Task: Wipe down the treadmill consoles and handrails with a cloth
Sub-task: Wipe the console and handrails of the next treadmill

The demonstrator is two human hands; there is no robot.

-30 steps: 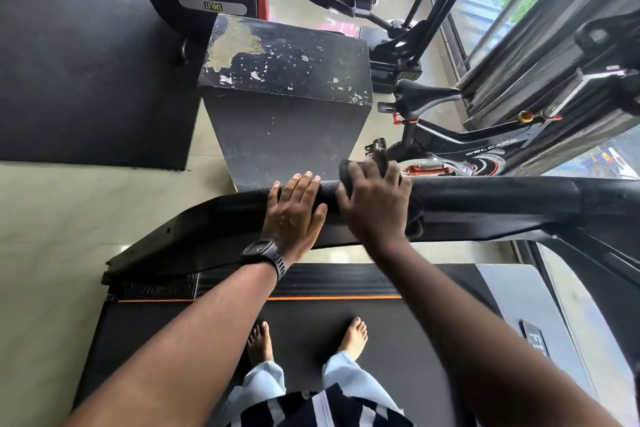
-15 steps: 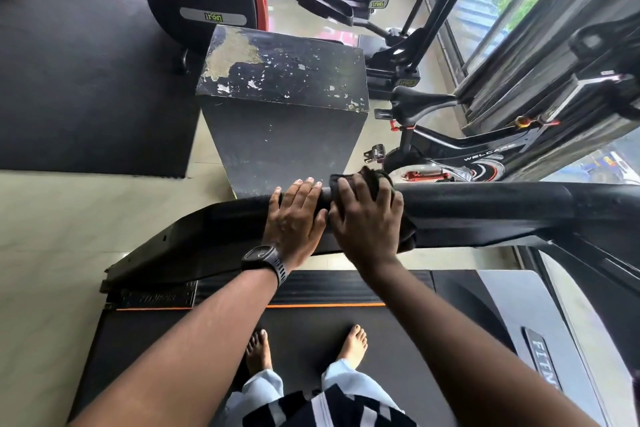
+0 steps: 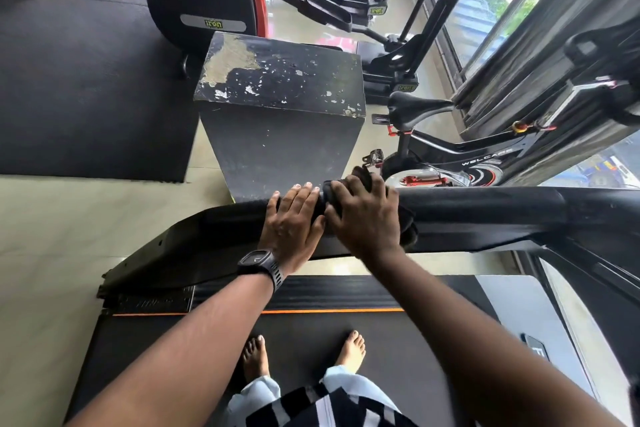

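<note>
On the treadmill's handrail (image 3: pixel 467 208), in the one head view I have, my right hand (image 3: pixel 363 218) is wrapped over a dark cloth (image 3: pixel 408 232), fingers curled and clamping it against the padded bar, while my left hand (image 3: pixel 294 222) lies just beside it, touching it, fingers extended and spread flat over the rail, gripping nothing. I am standing barefoot on the belt (image 3: pixel 311 333). What worries me is the crowding: the two hands are pressed together, so if I sweep the cloth leftward it will run into the resting hand and bunch, leaving that stretch unwiped. The cloth also hangs loose below the rail on its right side; I judge a hard pull could drag it off my palm. The rail and cloth are both near-black, so I cannot make out where one ends, nor whether the rail is already clean. My palm hides most of the cloth, and its folds are guesswork. The console is not in view; the frame cuts the rail off at the right edge. A scuffed black box (image 3: pixel 280 114) and an exercise bike (image 3: pixel 450 156) stand beyond the rail, well apart from my hands.
</note>
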